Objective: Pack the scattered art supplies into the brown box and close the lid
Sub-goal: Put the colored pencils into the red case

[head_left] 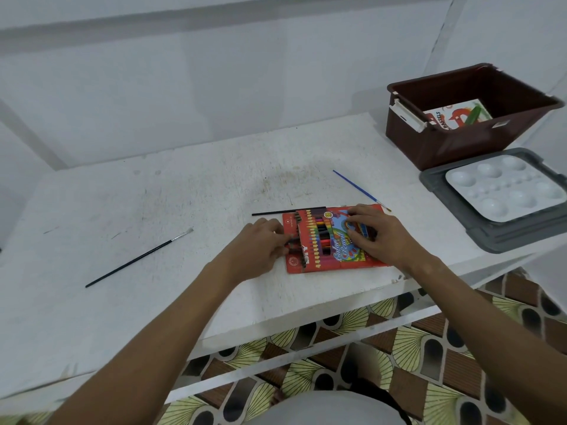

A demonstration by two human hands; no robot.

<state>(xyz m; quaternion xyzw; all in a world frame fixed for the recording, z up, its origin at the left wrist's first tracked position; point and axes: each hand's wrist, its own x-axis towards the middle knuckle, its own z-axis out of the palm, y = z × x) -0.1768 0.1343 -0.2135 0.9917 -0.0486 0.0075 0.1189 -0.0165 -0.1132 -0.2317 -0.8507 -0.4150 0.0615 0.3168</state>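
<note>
Between the two hands, a red colour pencil pack (333,240) lies flat on the white surface (184,210), its flap end turned toward the left hand (257,245). That hand's grip is at the open flap, fingers curled in against the pencil ends, though whether they pinch a pencil or only the flap I cannot tell. The right hand (379,233) rests on top of the pack's printed face, fingers bent and pressing it down.

Just beyond the grip, touching the pack's far edge, lies a thin black stick (288,211). Beyond the right hand and a little to its right, a blue paintbrush (357,189) lies at a slant, its bristle end near the pack's far corner. Well to the left of the left hand lies a black paintbrush (138,258).

Far to the right of the grip stands the brown box (445,142), lid off, with a pastels box (457,116) inside. Nearer than it, the grey lid (435,185) lies flat with a white palette (503,191) resting on it.
</note>
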